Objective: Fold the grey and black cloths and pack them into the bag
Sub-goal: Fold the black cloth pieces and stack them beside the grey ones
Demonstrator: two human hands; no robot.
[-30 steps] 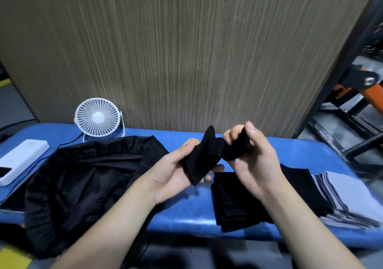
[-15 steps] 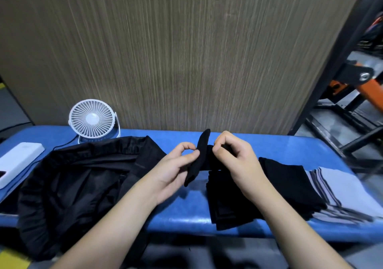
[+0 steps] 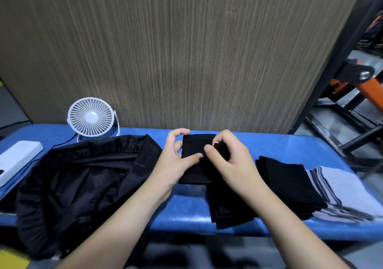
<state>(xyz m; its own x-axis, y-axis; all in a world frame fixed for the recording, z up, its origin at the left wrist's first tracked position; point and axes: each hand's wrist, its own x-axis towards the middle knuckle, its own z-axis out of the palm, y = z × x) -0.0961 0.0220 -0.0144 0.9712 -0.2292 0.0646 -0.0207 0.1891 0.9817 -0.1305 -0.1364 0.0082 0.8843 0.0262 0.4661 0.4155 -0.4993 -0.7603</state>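
Nearby, fan (image 3: pixel 91 117) behind black bag (image 3: pixel 78 183).

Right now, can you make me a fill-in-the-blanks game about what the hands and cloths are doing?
1. Both hands hold a folded cloth that is ____ in colour.
2. The white fan stands behind the black ____.
3. The grey cloths lie on the ____ side of the blue table.

Missing words: black; bag; right

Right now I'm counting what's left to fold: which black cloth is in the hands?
The small black cloth gripped by both the left hand and right hand, raised beside the bag; the other black cloths lie stacked on the table.
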